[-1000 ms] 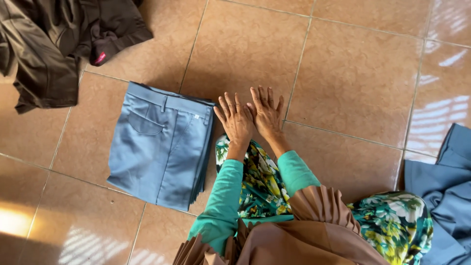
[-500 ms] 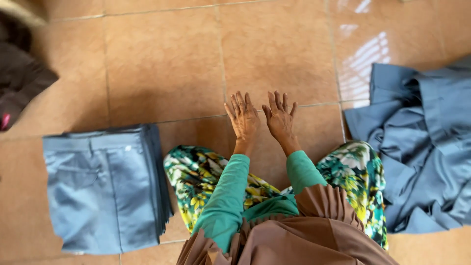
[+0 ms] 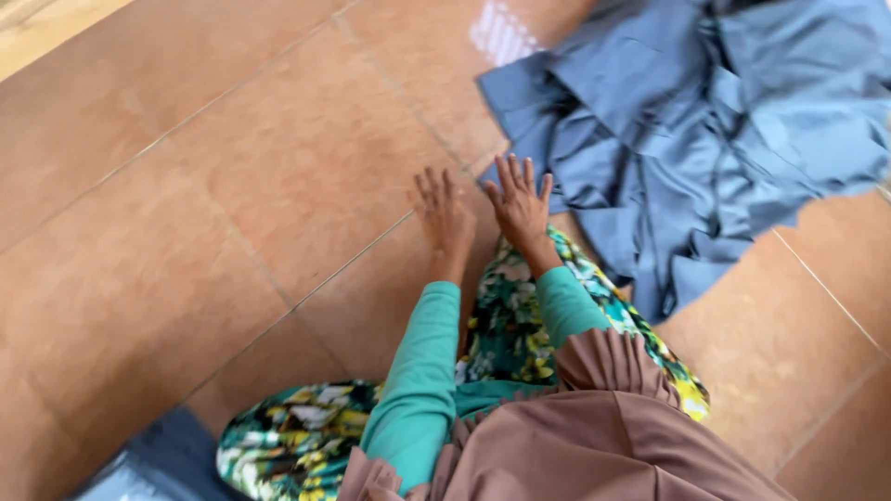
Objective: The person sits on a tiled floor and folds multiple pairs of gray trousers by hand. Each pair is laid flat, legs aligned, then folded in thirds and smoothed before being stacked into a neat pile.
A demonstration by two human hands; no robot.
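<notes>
A terracotta tiled floor (image 3: pixel 186 213) fills the view, and on it, just past the fingertips of the right hand (image 3: pixel 520 204), lies a rumpled heap of blue-grey garments (image 3: pixel 705 121), its near edge close beside that hand but seemingly not touched. Both the right hand and the left hand (image 3: pixel 445 218) are spread flat and empty, grasping nothing, above a floral-trousered knee (image 3: pixel 520 306). A snatch at one loose fold would likely drag the tangled pile along, since the pieces overlap.
</notes>
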